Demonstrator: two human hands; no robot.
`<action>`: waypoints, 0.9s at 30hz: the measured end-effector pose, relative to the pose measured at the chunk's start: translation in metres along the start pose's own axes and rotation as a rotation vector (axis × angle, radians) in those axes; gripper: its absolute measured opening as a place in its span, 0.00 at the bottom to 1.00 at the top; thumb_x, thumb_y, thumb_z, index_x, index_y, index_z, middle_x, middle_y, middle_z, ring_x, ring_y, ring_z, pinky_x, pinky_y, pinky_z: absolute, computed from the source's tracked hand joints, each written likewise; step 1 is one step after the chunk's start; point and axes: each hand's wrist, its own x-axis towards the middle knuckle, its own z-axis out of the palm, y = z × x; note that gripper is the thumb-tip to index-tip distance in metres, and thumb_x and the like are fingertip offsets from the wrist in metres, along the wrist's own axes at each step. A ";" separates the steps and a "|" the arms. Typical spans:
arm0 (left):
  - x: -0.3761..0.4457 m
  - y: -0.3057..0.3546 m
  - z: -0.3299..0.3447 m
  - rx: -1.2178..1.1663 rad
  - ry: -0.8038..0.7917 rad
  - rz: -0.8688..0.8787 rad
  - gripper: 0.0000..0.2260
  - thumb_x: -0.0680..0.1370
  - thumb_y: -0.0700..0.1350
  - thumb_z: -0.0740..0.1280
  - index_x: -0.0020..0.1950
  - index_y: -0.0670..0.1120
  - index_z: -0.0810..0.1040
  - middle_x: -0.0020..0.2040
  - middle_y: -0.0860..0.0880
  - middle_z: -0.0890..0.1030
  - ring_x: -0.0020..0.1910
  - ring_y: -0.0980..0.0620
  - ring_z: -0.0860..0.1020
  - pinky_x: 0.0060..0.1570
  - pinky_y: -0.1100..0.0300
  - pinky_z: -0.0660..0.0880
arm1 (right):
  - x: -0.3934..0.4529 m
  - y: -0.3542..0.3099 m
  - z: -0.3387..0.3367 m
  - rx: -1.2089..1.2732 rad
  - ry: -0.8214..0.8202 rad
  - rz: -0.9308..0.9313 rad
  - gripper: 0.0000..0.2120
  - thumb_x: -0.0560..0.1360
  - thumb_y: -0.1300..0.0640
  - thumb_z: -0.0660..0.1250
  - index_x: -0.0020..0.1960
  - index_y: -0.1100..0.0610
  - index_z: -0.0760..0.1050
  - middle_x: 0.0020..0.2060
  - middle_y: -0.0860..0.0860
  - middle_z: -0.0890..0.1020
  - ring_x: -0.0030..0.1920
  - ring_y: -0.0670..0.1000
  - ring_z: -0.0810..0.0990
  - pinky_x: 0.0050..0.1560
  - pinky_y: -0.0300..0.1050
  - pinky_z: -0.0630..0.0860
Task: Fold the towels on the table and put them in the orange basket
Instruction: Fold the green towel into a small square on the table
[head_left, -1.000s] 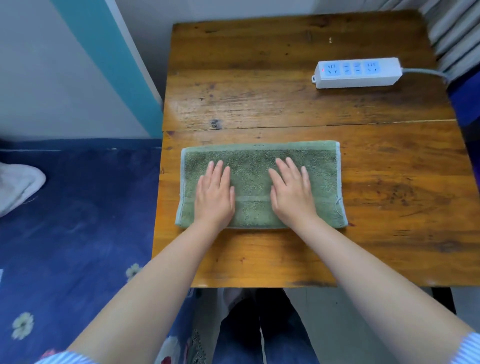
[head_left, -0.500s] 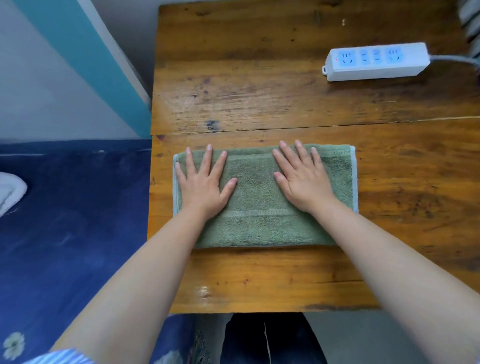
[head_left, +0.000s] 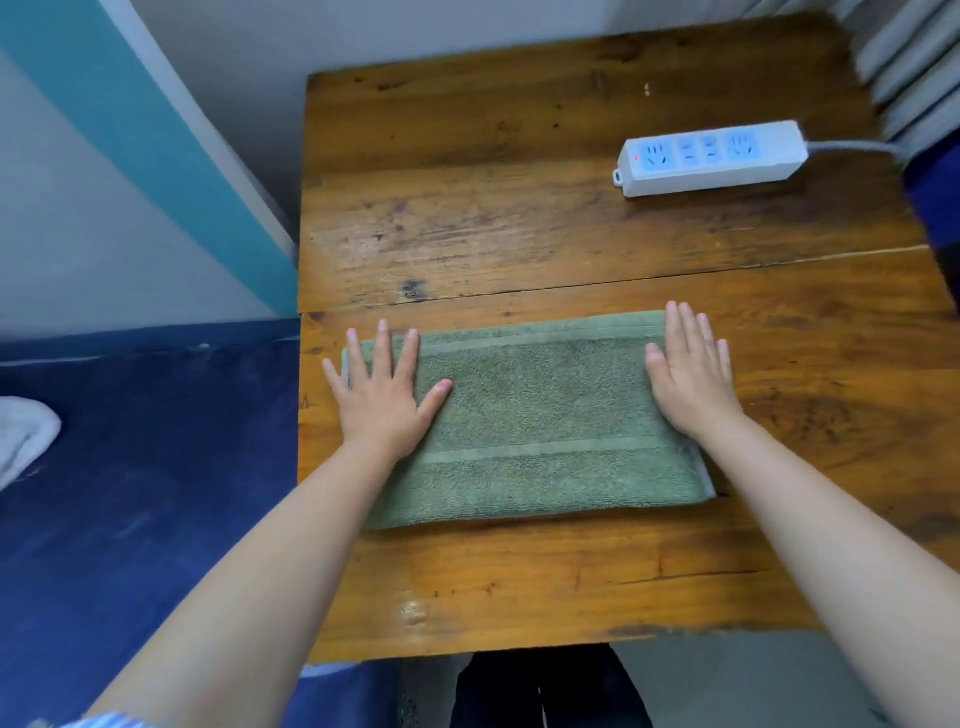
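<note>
While lying folded flat on the wooden table (head_left: 519, 582), green towel (head_left: 535, 415) pressed at both ends: left hand (head_left: 382, 395) fingers spread flat, right hand (head_left: 691, 374) fingers straight, together. Power strip (head_left: 711, 158) well apart.

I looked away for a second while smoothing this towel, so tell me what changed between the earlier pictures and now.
Both hands slid outward along the green towel: the left hand now lies flat at its left end, the right hand flat at its right end, after starting side by side near the middle. Nothing was gripped or let go. The towel stays folded flat on the wooden table, and the power strip is untouched.
</note>
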 end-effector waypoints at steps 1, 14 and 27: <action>-0.001 0.002 -0.002 0.018 0.013 0.016 0.33 0.75 0.67 0.46 0.76 0.55 0.44 0.77 0.47 0.42 0.75 0.42 0.39 0.70 0.37 0.40 | -0.009 0.000 -0.002 0.026 0.026 0.025 0.27 0.80 0.51 0.48 0.75 0.57 0.43 0.76 0.54 0.49 0.76 0.53 0.45 0.74 0.52 0.42; 0.023 0.139 -0.049 -0.067 0.001 0.518 0.18 0.79 0.49 0.57 0.68 0.43 0.67 0.65 0.43 0.72 0.64 0.42 0.69 0.60 0.50 0.67 | -0.108 0.002 0.024 0.059 0.055 0.449 0.32 0.76 0.47 0.61 0.72 0.59 0.55 0.66 0.55 0.71 0.66 0.56 0.66 0.63 0.52 0.61; 0.040 0.223 -0.084 -0.300 -0.368 0.441 0.22 0.73 0.36 0.64 0.68 0.46 0.70 0.63 0.43 0.75 0.60 0.45 0.74 0.53 0.61 0.69 | -0.096 0.017 0.019 0.409 0.051 0.563 0.12 0.74 0.51 0.65 0.55 0.54 0.75 0.54 0.51 0.76 0.59 0.55 0.70 0.57 0.49 0.63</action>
